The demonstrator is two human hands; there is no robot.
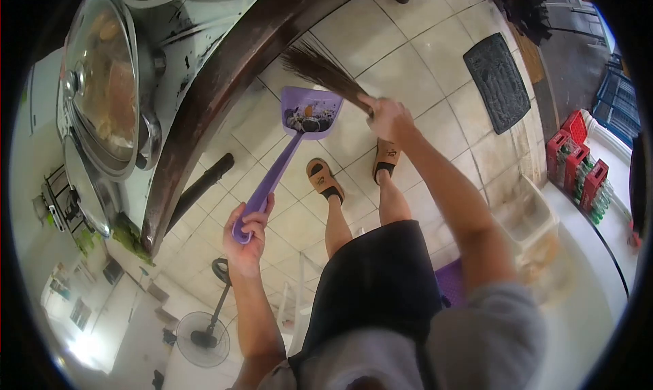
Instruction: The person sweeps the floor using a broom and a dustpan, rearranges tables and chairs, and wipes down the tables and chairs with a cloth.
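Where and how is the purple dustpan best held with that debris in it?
Best by its long handle, near the end, where the left hand has it, coming from the person's side. The handle points back towards the person, away from the loose debris, and looks slim enough for fingers to wrap. The wide pan seems a poorer hold.

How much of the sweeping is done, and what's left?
Some looks done: dirt is in the purple dustpan. The left hand holds the dustpan's handle, and the right hand holds the broom above the floor. Emptying the dustpan seems left, as the dirt is in there. I can't tell whether tiny bits remain on the floor.
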